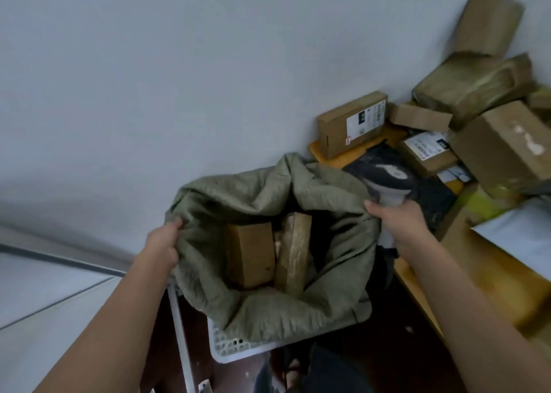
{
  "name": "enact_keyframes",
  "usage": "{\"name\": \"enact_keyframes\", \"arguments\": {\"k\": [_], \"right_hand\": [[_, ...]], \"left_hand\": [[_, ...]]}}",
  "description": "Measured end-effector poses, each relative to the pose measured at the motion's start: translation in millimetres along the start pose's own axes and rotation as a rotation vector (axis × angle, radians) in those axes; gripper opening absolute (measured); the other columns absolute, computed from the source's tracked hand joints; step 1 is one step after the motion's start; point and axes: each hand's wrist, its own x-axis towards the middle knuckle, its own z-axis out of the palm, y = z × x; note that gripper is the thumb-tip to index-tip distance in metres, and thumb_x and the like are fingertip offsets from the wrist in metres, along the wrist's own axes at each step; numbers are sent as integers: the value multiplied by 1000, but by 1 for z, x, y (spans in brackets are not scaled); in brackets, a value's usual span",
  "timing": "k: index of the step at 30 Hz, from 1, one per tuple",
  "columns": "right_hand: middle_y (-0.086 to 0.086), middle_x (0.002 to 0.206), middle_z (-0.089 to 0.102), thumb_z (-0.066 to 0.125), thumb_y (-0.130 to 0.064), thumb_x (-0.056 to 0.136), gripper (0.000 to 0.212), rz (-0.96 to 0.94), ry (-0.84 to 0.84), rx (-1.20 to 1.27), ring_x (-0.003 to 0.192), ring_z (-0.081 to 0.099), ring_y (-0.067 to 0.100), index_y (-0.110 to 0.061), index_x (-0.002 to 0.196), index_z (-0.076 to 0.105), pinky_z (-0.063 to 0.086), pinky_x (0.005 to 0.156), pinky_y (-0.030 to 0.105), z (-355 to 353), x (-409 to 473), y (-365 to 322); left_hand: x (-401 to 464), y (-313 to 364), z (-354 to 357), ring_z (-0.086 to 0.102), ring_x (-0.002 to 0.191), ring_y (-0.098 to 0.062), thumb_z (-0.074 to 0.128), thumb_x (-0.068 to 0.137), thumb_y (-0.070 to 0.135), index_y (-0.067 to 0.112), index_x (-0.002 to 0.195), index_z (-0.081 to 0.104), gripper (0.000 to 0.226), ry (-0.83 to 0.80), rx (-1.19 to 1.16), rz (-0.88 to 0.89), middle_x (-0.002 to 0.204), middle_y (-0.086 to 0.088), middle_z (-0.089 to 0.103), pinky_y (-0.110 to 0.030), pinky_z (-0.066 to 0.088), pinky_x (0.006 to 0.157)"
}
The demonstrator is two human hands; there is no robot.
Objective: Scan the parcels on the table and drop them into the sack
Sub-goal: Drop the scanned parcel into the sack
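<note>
My one head camera, looking forward and down

It sat close above the sack (268,243), tilted, with the table (477,273) at the right and the wall (179,79) behind.

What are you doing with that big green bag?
A person is holding open a green sack that sits in a white plastic basket. The left hand grips one side of the sack's rim, and the right hand pulls the other side while also holding a barcode scanner. Two cardboard parcels already lie inside. More boxes and wrapped parcels are piled on the table on the right, waiting their turn.
</note>
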Motion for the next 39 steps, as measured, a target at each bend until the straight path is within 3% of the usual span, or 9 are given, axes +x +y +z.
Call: {"name": "enact_keyframes", "arguments": {"k": [2, 6, 10, 16, 20, 23, 32, 37, 39], "right_hand": [[9, 101, 69, 77, -15, 84, 28, 60, -22, -32, 89, 66, 26, -6, 108, 66, 55, 86, 44, 1, 0, 4], [2, 91, 70, 75, -11, 85, 10, -116, 26, 116, 84, 68, 17, -17, 88, 67, 56, 77, 35, -8, -4, -9], [-1, 93, 68, 73, -12, 86, 12, -157, 111, 213, 86, 66, 14, -19, 91, 65, 53, 73, 29, -13, -4, -9], [10, 96, 66, 74, -11, 86, 30, 129, 8, -56, 86, 64, 26, -1, 112, 62, 53, 77, 38, -7, 1, 23], [3, 94, 69, 75, -8, 84, 16, -39, 46, 33, 83, 66, 18, -17, 94, 66, 55, 75, 35, -13, -2, -7], [-2, 93, 69, 74, -6, 84, 19, -206, 46, 212, 83, 67, 11, -23, 88, 65, 56, 73, 28, -22, -6, -28], [8, 91, 65, 73, -14, 87, 23, 174, 73, -89, 86, 62, 27, -4, 105, 63, 53, 81, 40, -16, 12, 54], [7, 88, 63, 71, -8, 88, 20, 157, 100, -37, 76, 60, 21, -6, 103, 57, 50, 72, 35, -25, 10, 51], [7, 92, 67, 72, -7, 87, 17, 131, 62, 69, 81, 65, 23, -8, 101, 63, 53, 69, 35, -31, 10, 45]], "left_hand": [[-14, 9, 13, 64, 99, -32, 59, 96, 23, 3, 120, 60, 30, -21, -6, 97, 121, -21, 63, -45, 52, 82], [-41, 63, 19, 66, 95, -26, 49, 100, 30, 9, 108, 66, 28, -166, -185, 279, 106, -13, 69, -45, 50, 86], [-18, 58, 11, 69, 92, -25, 58, 94, 29, 5, 121, 63, 36, -71, -150, 210, 112, -12, 70, -43, 53, 78], [-8, -6, 30, 61, 96, -31, 59, 96, 15, -1, 117, 58, 26, 36, 168, 84, 116, -20, 62, -42, 51, 82], [-32, 47, 40, 65, 91, -26, 54, 99, 22, 9, 111, 63, 20, -90, -9, 373, 111, -15, 66, -42, 54, 83], [-29, 69, 29, 69, 93, -22, 50, 100, 34, 13, 115, 64, 30, -202, -230, 330, 108, -8, 71, -42, 55, 79], [19, -24, 6, 51, 93, -27, 56, 96, 10, -1, 104, 48, 16, 259, 267, 81, 106, -18, 53, -37, 43, 80], [23, 0, 10, 44, 96, -19, 44, 100, 14, -1, 122, 57, 30, 292, 358, 285, 115, -13, 55, -33, 38, 82], [18, 26, 21, 43, 92, -18, 42, 100, 19, 17, 96, 58, 17, 334, 345, 444, 103, -7, 50, -33, 38, 80]]}}
